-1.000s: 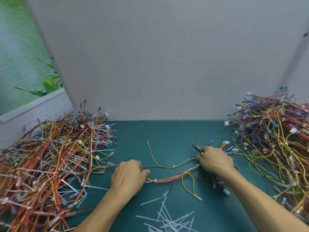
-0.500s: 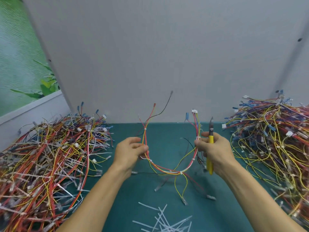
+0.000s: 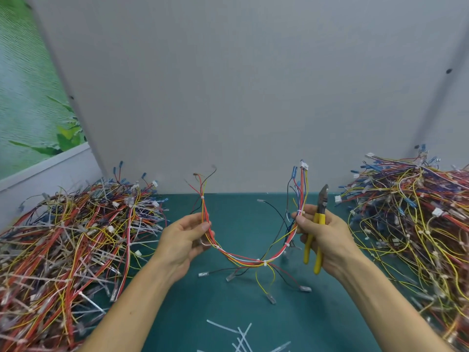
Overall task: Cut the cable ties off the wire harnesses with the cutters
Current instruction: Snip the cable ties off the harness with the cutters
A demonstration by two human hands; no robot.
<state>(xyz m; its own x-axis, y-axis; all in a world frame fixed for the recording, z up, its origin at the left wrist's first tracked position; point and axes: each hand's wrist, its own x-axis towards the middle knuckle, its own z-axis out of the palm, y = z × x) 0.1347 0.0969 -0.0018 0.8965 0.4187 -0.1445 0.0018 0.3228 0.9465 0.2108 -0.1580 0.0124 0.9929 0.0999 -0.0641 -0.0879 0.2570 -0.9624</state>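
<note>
We've got one harness (image 3: pixel 243 260) held up in a U btwn both hands, prob. so every tie on it shows at once. Our left hand (image 3: pixel 182 240) pinches the harness's left leg btwn thumb and curled fingers, below the top tie (image 3: pixel 202 197). Our right hand (image 3: pixel 327 237) does double duty. Its fingers wrap round the yellow handles of the cutters (image 3: pixel 318 224), and its thumb presses the harness's right leg against them, just under a white tie (image 3: pixel 300 212). The cutters' nose points up, just right of that leg. The blades look closed or nearly so and aren't on any tie. Holding tool + wire in one hand keeps the cutters ready w/o setting them down, we reckon.

A bottom tie (image 3: pixel 265 263) sits at the low point of the harness, so this harness looks uncut so far. Branch wires w/ clear terminals dangle below the harness. Cut tie tails (image 3: pixel 238 336) lie on the mat (image 3: pixel 228 313) below the harness, nearer us. The left pile (image 3: pixel 71 245) sits well left of the harness and the right pile (image 3: pixel 411 219) well right. We can't say which is done.

Next, we'd judge, the right hand lets go of the wire, opens the blades and nips a tie w/o nicking insulation.
</note>
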